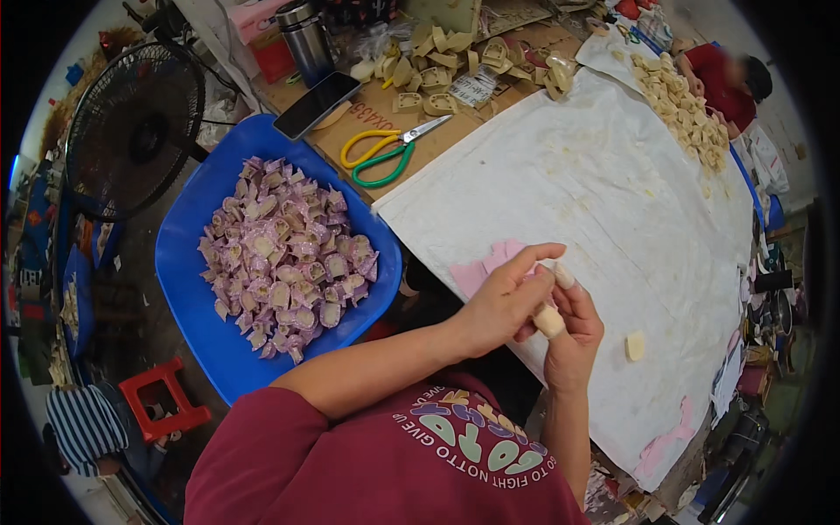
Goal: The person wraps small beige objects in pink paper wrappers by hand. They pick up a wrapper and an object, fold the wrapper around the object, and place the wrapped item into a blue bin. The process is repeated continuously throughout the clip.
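My left hand (503,306) and my right hand (575,328) meet over the near edge of the white-covered table, fingers pinched together. Whatever lies between the fingertips is mostly hidden, with a hint of pink showing. Pale covers wrap a thumb (549,321) and a finger (564,276) of my right hand. Pink fabric pieces (472,275) lie just beyond my left hand. To the right of my right hand rests a small cream-coloured block (634,346) with a rounded end.
Left stands a blue basin (188,289) heaped with small purple-wrapped pieces (280,262). Scissors (385,150) with yellow and green handles and a phone (317,105) lie beyond it. Cream pieces (678,101) pile at far right near another person (722,83). A fan (136,131) stands left.
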The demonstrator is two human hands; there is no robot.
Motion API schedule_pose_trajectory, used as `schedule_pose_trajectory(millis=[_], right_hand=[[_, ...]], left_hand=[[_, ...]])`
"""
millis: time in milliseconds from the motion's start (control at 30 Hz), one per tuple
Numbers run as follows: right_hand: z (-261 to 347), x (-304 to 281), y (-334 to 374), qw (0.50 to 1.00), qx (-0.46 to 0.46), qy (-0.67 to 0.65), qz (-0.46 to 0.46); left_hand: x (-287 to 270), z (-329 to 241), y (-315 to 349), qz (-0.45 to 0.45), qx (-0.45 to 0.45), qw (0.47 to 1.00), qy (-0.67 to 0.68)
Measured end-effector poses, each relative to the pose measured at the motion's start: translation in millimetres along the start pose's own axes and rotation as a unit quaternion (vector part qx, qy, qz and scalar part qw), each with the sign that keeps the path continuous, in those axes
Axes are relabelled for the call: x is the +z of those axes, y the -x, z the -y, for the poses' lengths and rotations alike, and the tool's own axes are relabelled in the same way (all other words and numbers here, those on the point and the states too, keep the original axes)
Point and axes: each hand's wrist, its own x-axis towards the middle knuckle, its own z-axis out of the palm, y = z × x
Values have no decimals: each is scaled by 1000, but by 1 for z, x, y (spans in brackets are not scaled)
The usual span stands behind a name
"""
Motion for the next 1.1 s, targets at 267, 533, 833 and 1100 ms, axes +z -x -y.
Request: schedule_pose_trajectory(millis=[267,533,833,1100], right_hand=[[-12,-38,-14,932,-99,339,-82],[-23,-44,-11,827,-188,530,-8],[-36,-37,-21,909,-56,408,-66],[-10,-133,14,819,-191,491,-227]], left_hand=[[-163,-52,64,-407,37,817,-406],[-220,-32,95,-364,134,589,-709],[-61,44,-1,17,224,745,-628],[-74,28,-16,-6,232,809,-540]])
